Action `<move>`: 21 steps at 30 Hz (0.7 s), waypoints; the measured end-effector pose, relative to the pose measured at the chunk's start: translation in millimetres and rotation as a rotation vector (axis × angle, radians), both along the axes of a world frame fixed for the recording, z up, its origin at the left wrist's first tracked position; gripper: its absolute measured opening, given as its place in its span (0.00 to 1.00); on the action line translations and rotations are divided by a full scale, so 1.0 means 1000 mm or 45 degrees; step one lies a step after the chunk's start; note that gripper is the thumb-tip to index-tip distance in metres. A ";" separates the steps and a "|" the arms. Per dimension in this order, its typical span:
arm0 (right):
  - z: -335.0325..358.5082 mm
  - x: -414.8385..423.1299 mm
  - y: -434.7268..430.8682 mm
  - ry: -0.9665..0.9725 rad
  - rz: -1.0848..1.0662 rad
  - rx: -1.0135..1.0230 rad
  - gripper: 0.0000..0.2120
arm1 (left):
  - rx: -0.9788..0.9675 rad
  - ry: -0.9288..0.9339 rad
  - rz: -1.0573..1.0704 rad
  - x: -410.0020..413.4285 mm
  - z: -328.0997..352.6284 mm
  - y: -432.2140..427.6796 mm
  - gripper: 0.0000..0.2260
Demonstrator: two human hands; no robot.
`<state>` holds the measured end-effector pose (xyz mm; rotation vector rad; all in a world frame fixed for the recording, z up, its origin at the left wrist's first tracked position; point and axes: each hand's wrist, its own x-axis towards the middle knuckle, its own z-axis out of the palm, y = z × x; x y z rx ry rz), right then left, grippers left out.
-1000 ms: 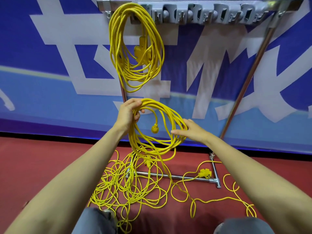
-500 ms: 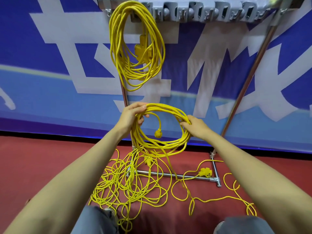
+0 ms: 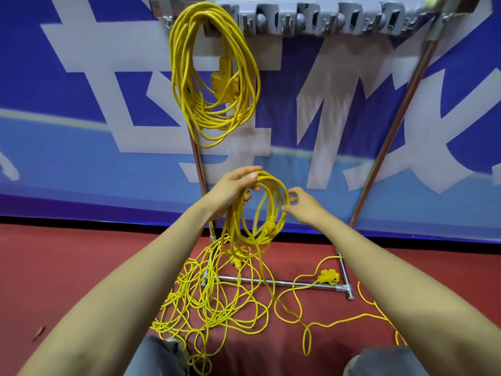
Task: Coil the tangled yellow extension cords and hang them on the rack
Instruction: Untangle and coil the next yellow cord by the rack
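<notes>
My left hand [image 3: 233, 187] grips the top of a half-made yellow cord coil [image 3: 260, 213] held in the air in front of the rack. My right hand [image 3: 301, 204] pinches the coil's right side between thumb and fingers. A plug hangs inside the loops. From the coil, cord trails down into a tangled yellow heap [image 3: 214, 297] on the red floor. A finished yellow coil [image 3: 214, 77] hangs from the leftmost hook of the grey rack [image 3: 325, 20]. A yellow socket end [image 3: 328, 278] lies on the floor by the rack's base.
The rack's chrome legs [image 3: 390, 137] slant down to a base bar [image 3: 284, 283] on the red floor. A blue and white banner covers the wall behind. Several grey hooks to the right of the hung coil carry nothing. My knees show at the bottom edge.
The coil has narrowed: my right hand slid up its right side and moved leftward, closer to my left hand. My left hand kept its hold at the top.
</notes>
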<state>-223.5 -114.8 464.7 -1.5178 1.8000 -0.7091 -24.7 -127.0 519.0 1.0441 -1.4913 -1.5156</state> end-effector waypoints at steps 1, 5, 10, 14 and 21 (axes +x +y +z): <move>-0.001 0.005 0.001 0.028 0.002 -0.038 0.22 | -0.014 0.002 0.046 -0.003 -0.002 -0.001 0.15; -0.011 0.015 0.005 0.050 -0.079 -0.255 0.23 | -0.095 0.088 0.213 -0.004 -0.005 -0.009 0.13; -0.025 0.031 0.013 -0.090 0.322 -0.020 0.11 | -0.154 0.187 0.331 -0.008 0.003 -0.015 0.13; -0.039 0.045 0.015 -0.048 0.285 -0.145 0.15 | -0.167 0.295 0.346 -0.012 0.008 -0.018 0.13; -0.041 0.053 0.008 -0.068 0.151 -0.214 0.30 | -0.107 0.443 0.388 -0.013 0.008 -0.022 0.15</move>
